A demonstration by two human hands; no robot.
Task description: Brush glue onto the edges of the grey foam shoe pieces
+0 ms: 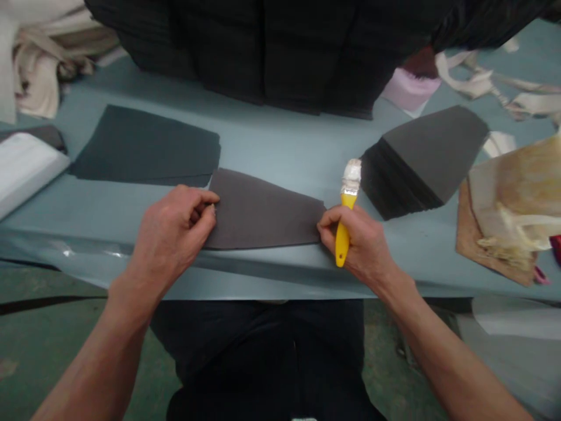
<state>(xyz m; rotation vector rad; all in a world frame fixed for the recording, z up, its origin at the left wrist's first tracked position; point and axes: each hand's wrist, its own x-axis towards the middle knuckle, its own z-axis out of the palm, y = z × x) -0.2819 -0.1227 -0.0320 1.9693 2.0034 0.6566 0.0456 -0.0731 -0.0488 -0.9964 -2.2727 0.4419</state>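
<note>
A dark grey cut panel [267, 213], perhaps fabric or thin sheet, lies near the front edge of the table. My left hand [177, 225] pinches its left edge between thumb and fingers. At the opposite end, my right hand [357, 237] has thumb and fingertip closed at the panel's right edge. That same hand also grips a paintbrush [346, 225] with a yellow handle, its whitish bristles pointing up and away from me. Just beyond my left hand lie darker, bluish panels [149, 146] of similar shape, overlapping. A fanned stack of grey panels [425, 155] sits to the right of the brush.
Large black stacked pieces [263, 52] stand along the back of the blue-grey table [280, 137]. A white block-like object [28, 169] is at far left, below crumpled cloth [44, 64]. On the right are a stained container [517, 181], a pink item [409, 88] and pale strips [468, 82].
</note>
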